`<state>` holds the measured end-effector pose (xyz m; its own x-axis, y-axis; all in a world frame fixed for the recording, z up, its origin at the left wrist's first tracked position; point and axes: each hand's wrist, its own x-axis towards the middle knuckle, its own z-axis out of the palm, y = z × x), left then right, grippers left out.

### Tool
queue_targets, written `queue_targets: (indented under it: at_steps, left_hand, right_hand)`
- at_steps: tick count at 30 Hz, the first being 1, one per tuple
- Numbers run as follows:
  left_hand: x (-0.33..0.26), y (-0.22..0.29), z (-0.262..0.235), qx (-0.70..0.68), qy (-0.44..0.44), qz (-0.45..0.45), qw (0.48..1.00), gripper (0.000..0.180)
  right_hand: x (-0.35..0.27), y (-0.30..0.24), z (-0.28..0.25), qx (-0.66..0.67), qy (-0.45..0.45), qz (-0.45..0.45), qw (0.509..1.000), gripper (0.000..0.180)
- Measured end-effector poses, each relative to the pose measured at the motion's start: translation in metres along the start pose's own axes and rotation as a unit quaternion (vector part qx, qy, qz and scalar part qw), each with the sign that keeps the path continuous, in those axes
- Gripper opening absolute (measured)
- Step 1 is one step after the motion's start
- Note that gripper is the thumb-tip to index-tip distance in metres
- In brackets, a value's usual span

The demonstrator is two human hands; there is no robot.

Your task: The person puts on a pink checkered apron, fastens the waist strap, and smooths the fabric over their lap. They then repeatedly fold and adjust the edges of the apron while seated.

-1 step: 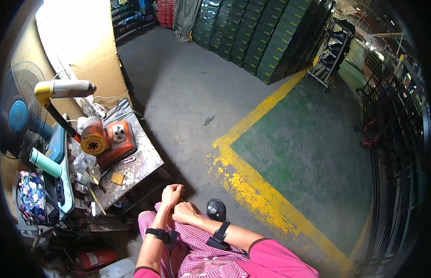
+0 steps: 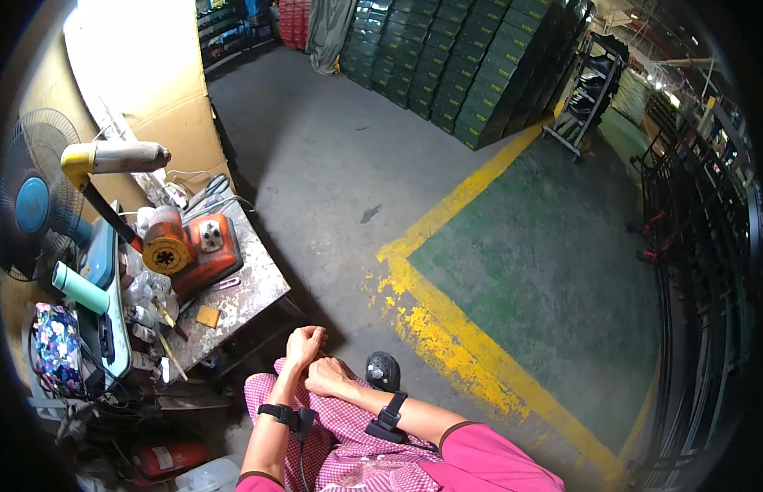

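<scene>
My left hand (image 2: 304, 344) is curled into a loose fist over my knee, just beyond the right one. My right hand (image 2: 328, 377) rests closed on the pink checked apron (image 2: 357, 459) over my lap. No object shows in or sticks out of either hand, though the palms are turned from view. A black strap with a small device circles each forearm. Nearest to the left hand is the paint-stained worktable (image 2: 263, 283), apart from it. On that table stand an orange machine (image 2: 209, 254) with a yellow round front, a sponge-like yellow block (image 2: 208, 316) and scissors (image 2: 213, 189).
A fan (image 2: 33, 201), a mint-green tumbler (image 2: 78, 287) and a flowered bag (image 2: 58, 344) crowd the left. Stacked dark green boxes (image 2: 463, 74) stand at the back. A wheeled rack (image 2: 590, 90) is beside them, with dark metal racks (image 2: 701, 246) along the right. Yellow lines (image 2: 480, 353) mark the floor.
</scene>
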<state>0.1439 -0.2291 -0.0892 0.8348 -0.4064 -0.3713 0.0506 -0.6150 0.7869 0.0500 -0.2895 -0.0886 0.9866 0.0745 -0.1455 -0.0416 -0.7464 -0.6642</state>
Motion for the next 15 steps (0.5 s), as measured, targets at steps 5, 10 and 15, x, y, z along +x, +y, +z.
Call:
queue_targets:
  at_steps: [5, 10, 15]
  left_hand:
    - [-0.0004, -0.0012, -0.0011, 0.004, 0.004, 0.001, 1.000, 0.030]
    - [0.0003, -0.0018, -0.0014, -0.014, 0.002, -0.005, 1.000, 0.030]
    - [-0.0003, 0.0004, -0.0018, -0.011, 0.006, 0.005, 1.000, 0.032]
  right_hand:
    - [0.0001, 0.0003, 0.0036, 0.001, 0.027, -0.012, 1.000, 0.027]
    - [0.0015, -0.0002, 0.0030, -0.001, 0.007, 0.002, 1.000, 0.028]
    - [0.0027, 0.0016, 0.0036, -0.004, 0.007, 0.001, 1.000, 0.029]
